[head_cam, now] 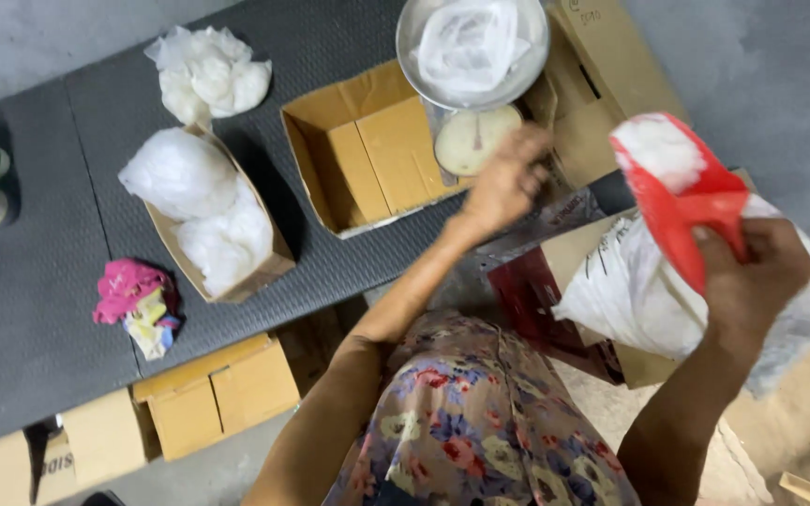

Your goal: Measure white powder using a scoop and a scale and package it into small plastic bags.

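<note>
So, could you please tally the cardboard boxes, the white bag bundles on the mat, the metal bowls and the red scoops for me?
Open cardboard boxes on the mat: 2 (empty box, box of bags)
White bag bundles: 3 (loose pile, two in the box)
Metal bowl: 1
Red scoop, in the right hand: 1
Total: 7

Two hands [508, 178] [752, 276], one red scoop [682, 211]

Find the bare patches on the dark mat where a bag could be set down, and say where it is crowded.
Bare mat lies left of the narrow box of white bags, above the pink cloth bundle. Another strip lies between the loose white bags and the open cardboard box. Crowded around the metal scale pan, near the left hand.
</note>
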